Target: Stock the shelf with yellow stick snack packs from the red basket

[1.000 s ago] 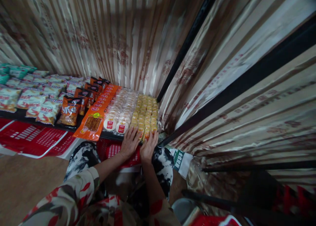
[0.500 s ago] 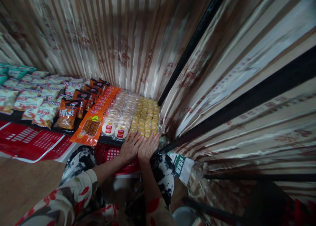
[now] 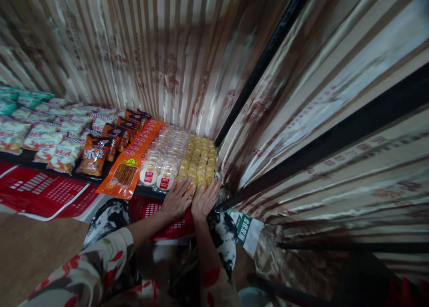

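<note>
Rows of small yellow-wrapped snacks lie side by side at the right end of a black tray. My left hand rests against their front edge, fingers stretched out. Beside it, my right hand presses the front right corner of the same rows, its fingers extended too. The fingertips cover the nearest snacks. Left of the yellow rows are clear packs of round white cakes with red labels. An orange bag of brown sticks lies beyond those.
White snack bags, orange-black bags and green bags fill the left side. Red perforated crates stand underneath. Dark poles slant in front of pleated curtains at the right and back.
My right hand has shifted slightly right, widening the gap between the hands. My left hand stays at the front edge of the yellow snacks. The view has moved a little.
</note>
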Motion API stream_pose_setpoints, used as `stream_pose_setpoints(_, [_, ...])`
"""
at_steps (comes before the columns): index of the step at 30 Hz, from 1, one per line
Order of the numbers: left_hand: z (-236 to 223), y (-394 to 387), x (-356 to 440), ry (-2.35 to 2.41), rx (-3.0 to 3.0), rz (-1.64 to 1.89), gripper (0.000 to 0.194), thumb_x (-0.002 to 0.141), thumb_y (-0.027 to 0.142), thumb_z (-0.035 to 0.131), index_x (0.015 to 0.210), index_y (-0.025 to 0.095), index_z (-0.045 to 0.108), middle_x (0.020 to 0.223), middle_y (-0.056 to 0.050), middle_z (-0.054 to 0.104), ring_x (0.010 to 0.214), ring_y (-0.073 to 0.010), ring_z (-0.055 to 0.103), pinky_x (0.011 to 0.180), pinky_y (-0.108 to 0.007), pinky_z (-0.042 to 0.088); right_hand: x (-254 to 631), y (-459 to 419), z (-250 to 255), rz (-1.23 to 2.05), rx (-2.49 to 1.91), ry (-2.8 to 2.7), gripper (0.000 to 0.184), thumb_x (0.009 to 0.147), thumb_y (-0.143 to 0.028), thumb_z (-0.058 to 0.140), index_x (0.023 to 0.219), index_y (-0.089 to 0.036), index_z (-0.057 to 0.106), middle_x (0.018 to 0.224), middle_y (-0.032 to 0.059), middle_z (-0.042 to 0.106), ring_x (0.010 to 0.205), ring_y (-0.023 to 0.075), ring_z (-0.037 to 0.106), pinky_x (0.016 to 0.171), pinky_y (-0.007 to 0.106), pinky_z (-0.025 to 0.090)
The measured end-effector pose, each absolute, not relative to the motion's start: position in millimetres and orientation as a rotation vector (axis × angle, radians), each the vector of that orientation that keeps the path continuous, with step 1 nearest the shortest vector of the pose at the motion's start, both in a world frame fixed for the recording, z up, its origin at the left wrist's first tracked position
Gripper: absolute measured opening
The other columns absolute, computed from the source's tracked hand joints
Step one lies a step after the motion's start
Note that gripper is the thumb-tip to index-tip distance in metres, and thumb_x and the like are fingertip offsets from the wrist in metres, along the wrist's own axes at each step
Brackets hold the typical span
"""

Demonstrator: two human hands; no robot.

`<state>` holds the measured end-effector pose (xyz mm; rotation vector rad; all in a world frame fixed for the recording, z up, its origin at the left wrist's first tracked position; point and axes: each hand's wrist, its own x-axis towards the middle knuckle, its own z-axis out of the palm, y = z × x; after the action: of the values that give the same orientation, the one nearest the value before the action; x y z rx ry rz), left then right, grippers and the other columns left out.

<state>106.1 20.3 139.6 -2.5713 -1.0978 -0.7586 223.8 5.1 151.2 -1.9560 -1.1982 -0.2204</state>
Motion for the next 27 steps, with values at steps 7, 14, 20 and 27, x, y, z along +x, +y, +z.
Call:
stream_pose_setpoints(7, [139.1, 30.2, 104.3, -1.020, -2.610, -0.711, 0.047, 0.093, 0.034, 0.036, 0.137, 0.018, 0.039, 0.142, -0.008, 0.042, 0.136, -0.0212, 0.028, 0.115, -0.045, 0.012, 216.7, 12.4, 155.2, -0.122, -2.003, -1.189, 0.057, 0.095, -0.034, 0.017, 0.141, -0.001, 0.025, 0.148, 0.0245, 0.021, 0.137, 0.0306, 0.014, 0.106, 0.053, 0.020])
stream_pose_setpoints(14, [136.9, 30.5, 104.7, -1.026, -2.614, -0.709, 0.047, 0.093, 0.035, 0.035, 0.136, 0.017, 0.041, 0.142, -0.008, 0.042, 0.136, -0.0223, 0.030, 0.115, -0.046, 0.012, 217.3, 14.4, 151.2, -0.099, -2.000, -1.151, 0.059, 0.093, -0.037, 0.017, 0.140, -0.005, 0.029, 0.147, 0.0213, 0.026, 0.136, 0.0293, 0.020, 0.106, 0.052, 0.023])
stream_pose_setpoints(20, [140.3, 30.8, 102.5, -0.984, -2.618, -0.762, 0.049, 0.092, 0.039, 0.038, 0.136, 0.018, 0.040, 0.143, -0.008, 0.040, 0.137, -0.0202, 0.026, 0.116, -0.044, 0.007, 223.7, 14.1, 151.7, -0.149, -1.935, -1.132, 0.058, 0.093, -0.036, 0.017, 0.142, -0.006, 0.027, 0.147, 0.0228, 0.026, 0.138, 0.0273, 0.020, 0.106, 0.054, 0.024])
stream_pose_setpoints(27, [141.8, 34.7, 104.6, -0.950, -2.646, -0.739, 0.047, 0.095, 0.034, 0.031, 0.136, 0.014, 0.038, 0.147, -0.008, 0.034, 0.138, -0.0200, 0.023, 0.116, -0.044, 0.006, 223.9, 19.1, 153.0, -0.106, -1.975, -1.183, 0.059, 0.094, -0.036, 0.016, 0.139, 0.000, 0.031, 0.146, 0.0243, 0.027, 0.136, 0.0291, 0.021, 0.107, 0.050, 0.024])
